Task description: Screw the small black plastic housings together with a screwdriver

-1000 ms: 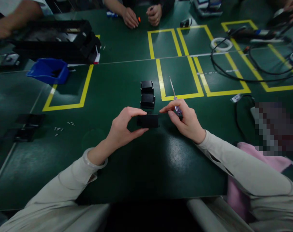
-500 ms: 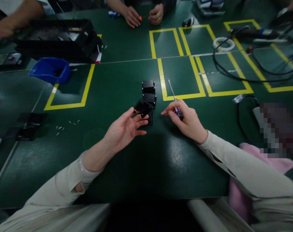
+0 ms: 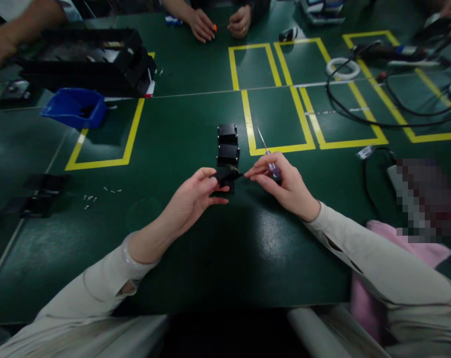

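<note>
My left hand (image 3: 195, 196) is closed on a small black plastic part (image 3: 225, 174), pinched between thumb and fingers above the table. In my right hand (image 3: 279, 176) lies a screwdriver (image 3: 273, 168) with a purplish clear handle, its thin shaft pointing up and away. The right fingertips come close to the right end of the black part; whether they touch it I cannot tell. Two black blocks (image 3: 228, 151) with small shiny spots at their corners stand in a row just beyond. Another dark piece shows partly beneath the left fingers.
Small screws (image 3: 89, 199) lie scattered at the left, near more black parts (image 3: 42, 196). A blue bin (image 3: 76, 107) stands before a long black tray (image 3: 80, 74). Across the table are a co-worker's hands (image 3: 203, 26). Black cables (image 3: 344, 117) loop at the right, beyond a pink cloth (image 3: 393, 236).
The black part in my left hand has turned to lie flatter, and my left fingers have closed in on it. My right fingertips are slightly nearer to it.
</note>
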